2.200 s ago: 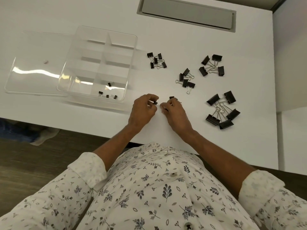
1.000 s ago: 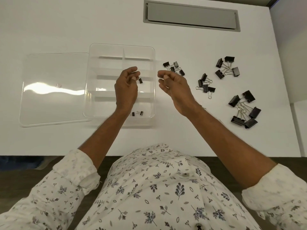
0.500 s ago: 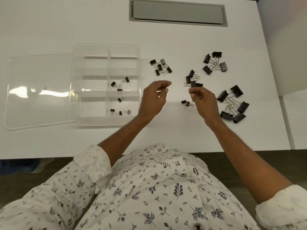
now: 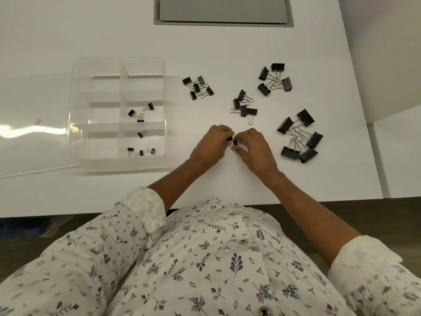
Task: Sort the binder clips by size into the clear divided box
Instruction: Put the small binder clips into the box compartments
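Observation:
The clear divided box (image 4: 75, 110) sits on the white table at the left. Its right column holds several tiny black binder clips (image 4: 141, 152) in the nearest cell and a few more (image 4: 136, 114) one cell further back. My left hand (image 4: 211, 145) and my right hand (image 4: 252, 147) meet on the table right of the box, each pinching a tiny black clip (image 4: 234, 142) between fingertips. Loose clips lie in groups: small (image 4: 197, 87), medium (image 4: 243, 106), larger (image 4: 274, 79) and largest (image 4: 299, 136).
The box's clear lid (image 4: 34, 128) lies flat left of the box. A grey cable hatch (image 4: 223, 10) is set into the table at the back. The table's front edge runs just before my torso; its right edge lies beyond the largest clips.
Both hands were raised and apart half a second ago; they have come down together onto the two tiny clips on the table. The camera view has shifted slightly.

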